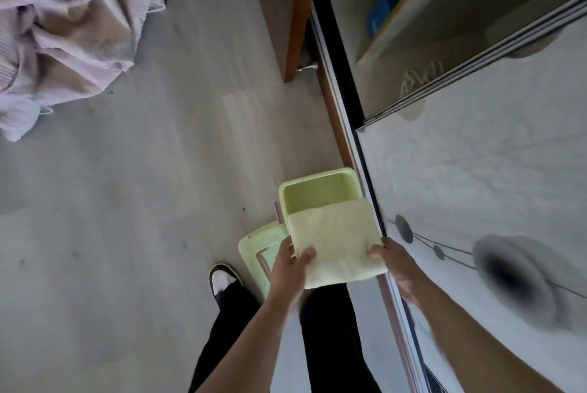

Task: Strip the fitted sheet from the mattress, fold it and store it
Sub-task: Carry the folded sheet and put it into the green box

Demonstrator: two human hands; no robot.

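A folded pale yellow-green sheet (336,241) is held flat between both hands, low in the middle of the view. My left hand (290,267) grips its left edge with the thumb on top. My right hand (395,262) grips its right edge the same way. The far end of the sheet lies over the near rim of an open light green plastic box (313,184) that stands on the floor. The box's lid (259,248) lies on the floor to the left, partly hidden by my left hand.
A wardrobe with a sliding patterned door (476,195) runs along the right, its open section (413,27) further ahead. Crumpled lilac bedding (63,27) hangs at the upper left. A wooden panel (286,11) stands ahead. My foot (224,280) is on the grey floor.
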